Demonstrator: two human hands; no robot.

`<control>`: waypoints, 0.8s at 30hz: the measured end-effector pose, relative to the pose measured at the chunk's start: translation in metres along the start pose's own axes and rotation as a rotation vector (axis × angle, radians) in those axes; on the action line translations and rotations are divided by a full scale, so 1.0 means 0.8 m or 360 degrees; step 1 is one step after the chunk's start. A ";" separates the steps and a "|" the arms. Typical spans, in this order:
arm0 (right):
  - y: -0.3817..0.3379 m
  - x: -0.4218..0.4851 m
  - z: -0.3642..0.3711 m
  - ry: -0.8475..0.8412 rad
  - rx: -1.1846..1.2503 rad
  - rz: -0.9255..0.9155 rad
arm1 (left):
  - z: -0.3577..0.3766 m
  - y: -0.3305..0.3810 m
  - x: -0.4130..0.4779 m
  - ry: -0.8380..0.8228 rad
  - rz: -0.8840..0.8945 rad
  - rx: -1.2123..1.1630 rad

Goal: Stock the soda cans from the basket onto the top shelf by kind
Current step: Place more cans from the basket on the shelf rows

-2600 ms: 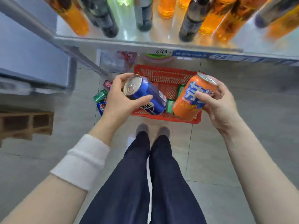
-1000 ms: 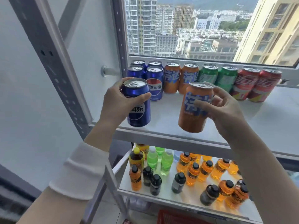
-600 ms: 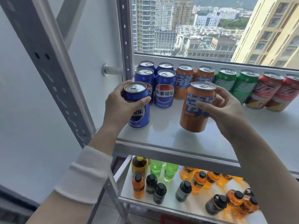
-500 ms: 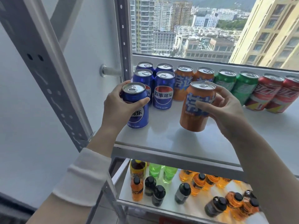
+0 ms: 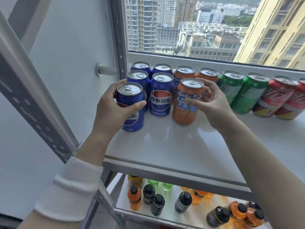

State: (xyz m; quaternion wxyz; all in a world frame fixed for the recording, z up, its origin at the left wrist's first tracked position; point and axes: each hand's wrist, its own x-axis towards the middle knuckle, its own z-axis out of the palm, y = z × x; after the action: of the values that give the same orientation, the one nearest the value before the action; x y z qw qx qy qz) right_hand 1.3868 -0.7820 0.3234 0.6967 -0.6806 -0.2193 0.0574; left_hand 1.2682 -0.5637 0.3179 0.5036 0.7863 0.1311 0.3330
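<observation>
Since half a second ago, pushes both cans farther in and down onto the top shelf. Wraps the left hand closely round the blue can, just before the blue row; curls the right hand round the orange can, thumb across its label, just before the orange row. Risks toppling neighbours if either can is let go tilted or shoved back too hard.
</observation>
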 end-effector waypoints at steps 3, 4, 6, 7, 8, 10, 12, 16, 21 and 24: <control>0.003 0.007 0.002 -0.0003 -0.0041 -0.0024 | 0.001 -0.001 0.001 0.0000 0.0006 -0.0004; 0.004 0.009 0.003 -0.0012 -0.0056 -0.0028 | 0.001 -0.001 0.001 -0.0004 0.0006 -0.0002; 0.006 0.012 0.003 -0.0016 -0.0059 -0.0027 | 0.000 -0.002 0.001 -0.0010 0.0003 0.0023; 0.007 0.014 0.004 -0.0012 -0.0057 -0.0028 | 0.000 -0.003 0.002 -0.0012 0.0000 0.0035; 0.008 0.014 0.003 -0.0006 -0.0056 -0.0027 | 0.000 -0.003 0.002 -0.0013 -0.0002 0.0038; 0.009 0.015 0.003 0.0003 -0.0054 -0.0029 | 0.001 -0.004 0.002 -0.0016 -0.0008 0.0025; 0.011 0.014 0.003 0.0015 -0.0081 -0.0050 | 0.002 -0.005 0.000 -0.0017 -0.0018 -0.0005; 0.014 0.012 0.002 0.0042 -0.0204 -0.0084 | 0.004 -0.005 -0.005 -0.0034 -0.0033 -0.0058; 0.016 0.010 0.005 0.0122 -0.0337 -0.0171 | 0.002 -0.011 -0.014 -0.0104 -0.0071 -0.0079; 0.016 0.010 0.008 0.0141 -0.0382 -0.0185 | 0.001 -0.018 -0.018 -0.0133 -0.0108 -0.0075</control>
State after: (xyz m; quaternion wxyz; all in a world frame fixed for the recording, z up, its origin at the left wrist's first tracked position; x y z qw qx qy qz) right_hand 1.3940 -0.7724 0.3123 0.6214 -0.7471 -0.2328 -0.0399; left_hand 1.2601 -0.5651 0.2992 0.5379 0.7826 0.1286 0.2857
